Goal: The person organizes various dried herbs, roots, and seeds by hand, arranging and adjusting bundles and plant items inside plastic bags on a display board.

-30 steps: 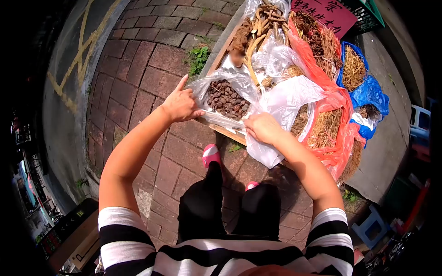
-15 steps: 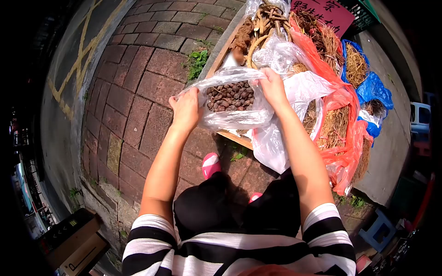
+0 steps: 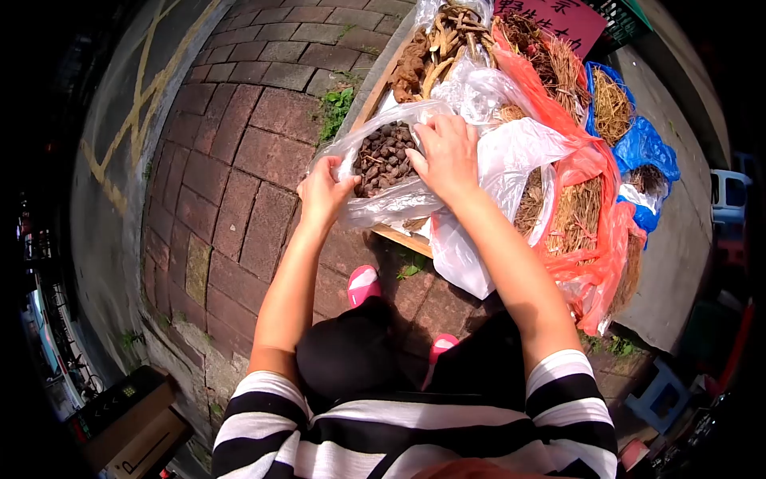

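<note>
A clear plastic bag (image 3: 391, 209) lies open at the near left corner of the display board, its mouth facing up. Inside it are many small dark brown dried pods or nuts (image 3: 384, 164). My left hand (image 3: 325, 191) pinches the bag's left edge between thumb and fingers. Over the bag's right side is my right hand (image 3: 447, 152), palm down, fingers bent and thumb apart, beside the dark pieces. Its fingertips touch the plastic rim; whether they grip it is hidden. Just right of that hand lies a white plastic bag (image 3: 519, 152).
Dried roots (image 3: 447, 36) sit at the board's far end. Right of them are bundled dried stems (image 3: 578, 223) in red plastic (image 3: 602, 168), blue bags (image 3: 648, 152) and a pink sign (image 3: 558, 24). Brick paving (image 3: 239, 199) lies left; a blue stool (image 3: 658, 395) stands lower right.
My right hand has moved left and turned palm down over the bag's right side. The bag's mouth has spread wider and the bag sits lower. My left hand keeps its edge.
</note>
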Available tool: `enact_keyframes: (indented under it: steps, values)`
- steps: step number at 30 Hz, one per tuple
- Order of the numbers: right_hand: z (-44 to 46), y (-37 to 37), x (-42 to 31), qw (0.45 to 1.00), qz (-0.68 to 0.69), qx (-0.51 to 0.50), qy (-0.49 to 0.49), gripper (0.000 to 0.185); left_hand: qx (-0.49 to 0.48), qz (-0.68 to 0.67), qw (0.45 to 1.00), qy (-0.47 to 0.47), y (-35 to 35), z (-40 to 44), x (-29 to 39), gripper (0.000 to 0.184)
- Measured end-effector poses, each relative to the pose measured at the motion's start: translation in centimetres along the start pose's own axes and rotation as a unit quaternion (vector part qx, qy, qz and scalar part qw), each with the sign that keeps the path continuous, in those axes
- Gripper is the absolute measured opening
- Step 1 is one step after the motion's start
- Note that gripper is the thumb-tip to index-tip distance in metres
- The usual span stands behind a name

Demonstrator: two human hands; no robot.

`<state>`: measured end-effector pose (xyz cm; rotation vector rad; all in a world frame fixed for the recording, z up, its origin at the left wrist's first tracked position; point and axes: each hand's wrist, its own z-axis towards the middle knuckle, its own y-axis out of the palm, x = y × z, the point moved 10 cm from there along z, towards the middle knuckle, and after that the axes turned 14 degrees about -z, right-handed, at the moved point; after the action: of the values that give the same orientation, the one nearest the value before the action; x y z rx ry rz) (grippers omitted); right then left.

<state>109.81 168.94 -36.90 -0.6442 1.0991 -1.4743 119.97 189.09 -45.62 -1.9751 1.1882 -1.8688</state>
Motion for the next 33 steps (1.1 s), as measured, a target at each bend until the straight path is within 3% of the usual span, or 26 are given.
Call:
enact_keyframes:
  steps: [2, 4, 5, 6, 8, 9, 11, 13, 16, 17, 19, 20, 21, 22, 23, 24, 27, 28, 29, 30, 31, 33]
  values:
    - [-0.4, 2.8, 2.2, 0.996, -0.068, 0.016, 0.052, 0.031, 0.024, -0.013, 0.997, 0.067, -0.7, 0.5, 1.4, 0.028]
    - [-1.0, 4.9, 5.2, 0.992, -0.033, -0.068, 0.102, 0.030, 0.028, -0.072, 0.992, 0.103, -1.9, 0.9, 1.6, 0.023]
    - [-0.9, 4.8, 5.7, 0.994, -0.015, -0.068, 0.085, 0.022, -0.006, -0.188, 0.981, 0.055, -2.1, 1.1, 0.7, 0.019]
    - [-1.2, 5.3, 7.2, 0.984, 0.054, -0.105, 0.131, 0.019, -0.046, -0.383, 0.922, 0.019, -1.5, 1.5, -1.0, 0.019]
    - [-2.1, 6.7, 9.9, 0.942, 0.184, -0.174, 0.220, 0.014, -0.031, -0.580, 0.814, -0.029, -1.6, 1.7, -3.7, 0.018]
    - [-1.9, 6.3, 10.1, 0.929, 0.265, -0.158, 0.204, 0.017, -0.024, -0.628, 0.777, -0.046, -1.6, 1.8, -4.5, 0.017]
    - [-3.0, 7.9, 10.9, 0.804, 0.487, -0.172, 0.295, 0.019, -0.011, -0.654, 0.752, -0.079, -1.1, 1.8, -5.8, 0.018]
    - [-3.6, 8.5, 9.4, 0.628, 0.656, -0.176, 0.380, 0.019, 0.023, -0.641, 0.762, -0.094, -1.0, 2.0, -6.7, 0.017]
    - [-6.0, 13.4, 10.2, 0.472, 0.735, -0.130, 0.468, 0.016, 0.098, -0.570, 0.814, -0.053, -1.4, 3.0, -7.9, 0.018]
    - [-6.9, 14.3, 11.0, 0.539, 0.678, -0.112, 0.487, 0.017, 0.135, -0.535, 0.834, -0.022, -1.8, 3.2, -8.1, 0.021]
    - [-4.8, 9.7, 10.3, 0.823, 0.381, -0.142, 0.397, 0.028, 0.169, -0.462, 0.870, 0.012, -2.8, 2.5, -6.6, 0.038]
    - [-3.5, 7.2, 9.1, 0.912, 0.203, -0.147, 0.325, 0.034, 0.195, -0.372, 0.907, 0.041, -3.8, 1.4, -4.8, 0.042]
    - [-2.6, 5.4, 8.0, 0.942, 0.177, -0.085, 0.273, 0.052, 0.218, -0.278, 0.933, 0.068, -4.6, 0.1, -3.2, 0.047]
    - [-1.7, 4.4, 6.6, 0.967, 0.130, -0.070, 0.208, 0.052, 0.240, -0.181, 0.949, 0.093, -5.3, -1.2, -1.6, 0.051]
    - [-1.0, 3.5, 5.0, 0.985, 0.082, -0.056, 0.143, 0.052, 0.220, -0.160, 0.958, 0.093, -5.2, -2.0, -0.9, 0.065]
    - [-0.7, 2.6, 3.2, 0.996, 0.033, -0.043, 0.077, 0.053, 0.220, -0.113, 0.965, 0.091, -5.0, -2.7, -1.0, 0.064]
    - [-1.1, 5.1, 2.2, 0.994, 0.018, -0.094, 0.051, 0.028, 0.226, 0.037, 0.968, 0.107, -4.0, -4.3, -1.7, 0.056]
    - [-1.1, 5.9, 2.2, 0.994, 0.014, -0.095, 0.043, 0.023, 0.168, -0.027, 0.983, 0.064, -3.4, -4.1, -3.3, 0.055]
    - [-1.1, 5.5, 2.5, 0.997, 0.036, -0.039, 0.052, 0.013, 0.109, -0.088, 0.990, 0.019, -2.9, -4.0, -4.8, 0.053]
    - [-1.2, 5.9, 3.7, 0.985, 0.107, -0.058, 0.124, 0.013, 0.050, -0.149, 0.987, -0.027, -2.1, -4.2, -6.4, 0.052]
    - [-1.4, 6.4, 4.7, 0.962, 0.177, -0.079, 0.194, 0.014, 0.079, -0.116, 0.990, 0.023, -2.8, -4.7, -5.9, 0.033]
    - [-2.5, 9.0, 5.9, 0.885, 0.334, -0.136, 0.295, 0.020, 0.043, -0.290, 0.954, -0.063, -2.5, -5.0, -7.9, 0.022]
